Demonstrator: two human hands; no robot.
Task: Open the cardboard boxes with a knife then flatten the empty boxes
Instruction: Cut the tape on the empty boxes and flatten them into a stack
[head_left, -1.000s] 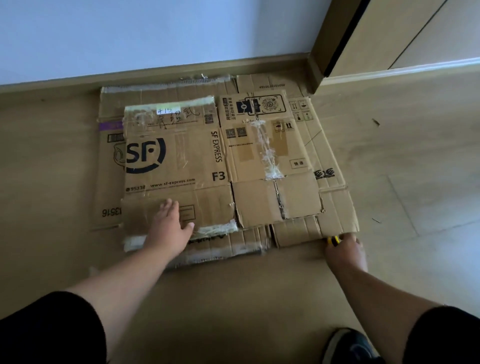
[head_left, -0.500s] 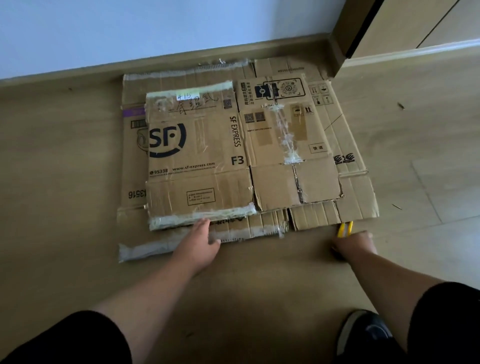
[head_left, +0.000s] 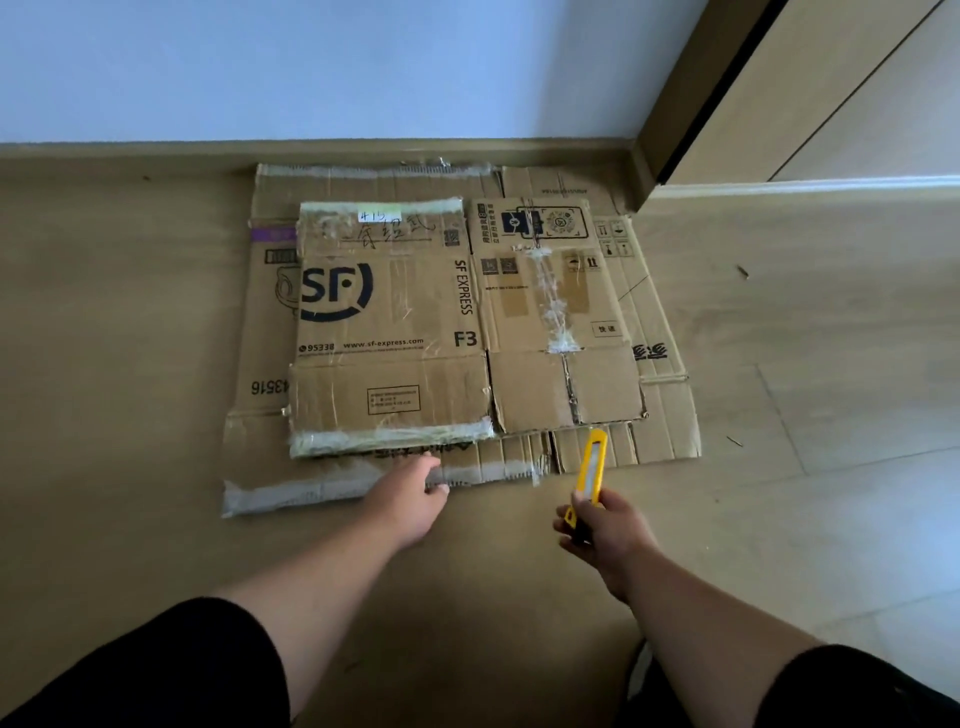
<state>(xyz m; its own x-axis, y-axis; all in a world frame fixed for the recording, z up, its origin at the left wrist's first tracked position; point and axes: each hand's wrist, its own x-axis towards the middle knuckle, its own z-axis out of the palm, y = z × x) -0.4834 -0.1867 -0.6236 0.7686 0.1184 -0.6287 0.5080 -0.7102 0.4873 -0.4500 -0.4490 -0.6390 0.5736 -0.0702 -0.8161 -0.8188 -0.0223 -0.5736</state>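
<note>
Flattened cardboard boxes (head_left: 395, 332): stacked flat on the wooden floor (head_left: 130, 322), far side against the wall. Left hand (head_left: 410, 493): fingers relaxed, touching the stack's near edge. Right hand (head_left: 602, 530): gripping a yellow utility knife (head_left: 589, 475), just near of the stack.

Head view, steeply down at floor (head_left: 156, 364)

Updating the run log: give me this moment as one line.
stage: boxes flattened | SF Express box flat atop stack | left hand touching stack's near edge | right hand holding yellow knife
</note>
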